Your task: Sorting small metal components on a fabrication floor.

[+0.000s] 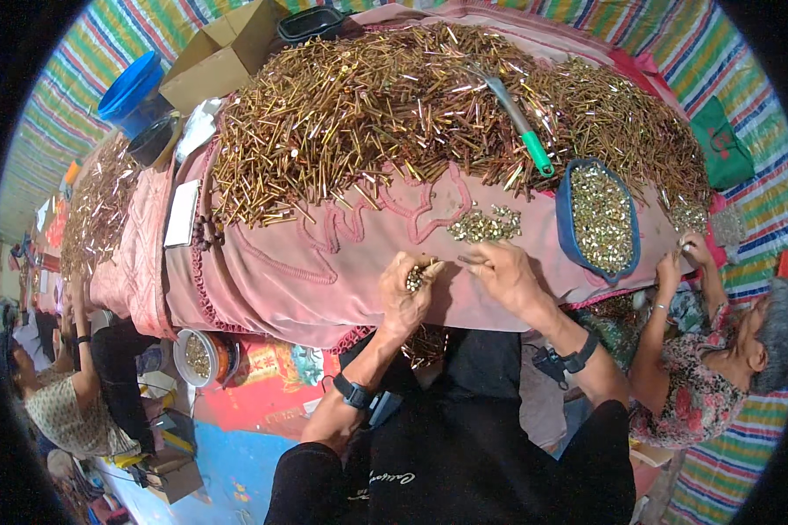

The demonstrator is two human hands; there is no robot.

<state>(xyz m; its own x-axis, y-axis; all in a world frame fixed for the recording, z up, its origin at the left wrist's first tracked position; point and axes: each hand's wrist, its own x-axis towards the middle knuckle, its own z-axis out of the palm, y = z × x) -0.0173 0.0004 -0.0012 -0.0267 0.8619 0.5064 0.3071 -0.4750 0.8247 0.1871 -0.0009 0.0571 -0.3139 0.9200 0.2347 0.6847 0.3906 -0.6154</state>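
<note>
My left hand, in front of me at the near part of the pink cloth, is closed round a bundle of thin brass-coloured metal rods, which look like long screws. Close by on its right is my right hand, its fingers pinched together toward the bundle; whatever is between them is too small to make out. Just beyond the right hand lies a small heap of shiny metal pieces. More of such pieces fill a blue basin farther right. A great pile of the brass-coloured rods covers the far side.
A green-handled tool rests on the pile. A cardboard box, a blue bucket and a white pad are at the left. A white bucket stands below the cloth's edge. One person works at right, another at left.
</note>
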